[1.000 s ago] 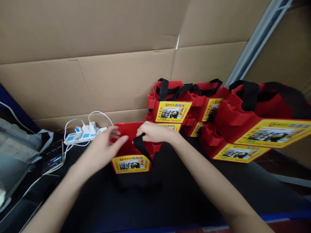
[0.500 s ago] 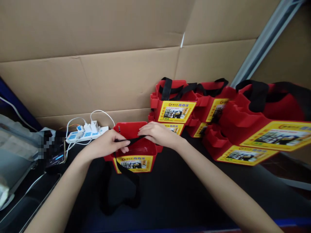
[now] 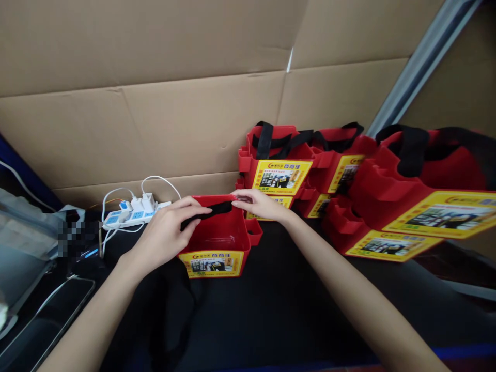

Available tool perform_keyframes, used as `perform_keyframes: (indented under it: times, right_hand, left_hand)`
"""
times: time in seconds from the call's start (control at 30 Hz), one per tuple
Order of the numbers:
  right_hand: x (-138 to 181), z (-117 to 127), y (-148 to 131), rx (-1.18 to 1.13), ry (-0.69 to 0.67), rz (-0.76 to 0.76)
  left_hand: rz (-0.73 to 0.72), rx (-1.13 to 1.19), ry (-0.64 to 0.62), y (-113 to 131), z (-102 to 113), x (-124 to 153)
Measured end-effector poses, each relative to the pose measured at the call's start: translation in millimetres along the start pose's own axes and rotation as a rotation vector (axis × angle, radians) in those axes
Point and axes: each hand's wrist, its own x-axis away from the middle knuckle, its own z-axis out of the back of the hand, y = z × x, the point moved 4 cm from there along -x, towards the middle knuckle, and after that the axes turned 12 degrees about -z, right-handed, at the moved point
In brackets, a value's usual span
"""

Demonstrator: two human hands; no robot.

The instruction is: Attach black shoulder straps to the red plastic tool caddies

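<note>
In front of me on the black tabletop stands a red plastic tool box [image 3: 222,232] with an open top and a yellow printed label. A black webbing strap [image 3: 219,207] runs along the inside of its back wall. My left hand [image 3: 176,222] is closed on the strap at the box's left side. At the back right corner my right hand [image 3: 258,202] pinches the strap's other end by the rim; its fingertips are partly hidden. The strap's loose length hangs dark below my left wrist, over the table.
Several red tool boxes [image 3: 277,147] with black straps stand stacked at the right. A white power strip [image 3: 132,216] with plugs and cables lies left of the box. Phones [image 3: 58,315] and a grey bag are at far left. Cardboard [image 3: 186,124] lines the back.
My left hand has shifted and turned over the box's left side. My right hand has moved slightly right to the back corner. The strap now lies against the back wall, its loose loop further left.
</note>
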Motion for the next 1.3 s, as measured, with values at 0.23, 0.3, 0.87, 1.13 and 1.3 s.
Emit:
perform_keyframes:
  times: [0.23, 0.3, 0.87, 1.13, 1.3]
  right_hand:
    - [-9, -3, -2, -0.036, 0.097, 0.003]
    - [-9, -2, -1, -0.032, 0.102, -0.024]
    - [13, -38, -111, 0.269, -0.122, 0.315]
    - [35, 24, -44, 0.12, -0.259, -0.095]
    - [51, 31, -66, 0.275, -0.238, 0.04]
  left_hand:
    - [0.108, 0.11, 0.013, -10, -11, 1]
    - [0.251, 0.211, -0.012, -23, -8, 6]
    - [0.111, 0.371, -0.501, -19, 28, 5]
    - [0.11, 0.844, -0.778, -64, 34, 62]
    - [0.191, 0.851, -0.699, -75, 45, 66]
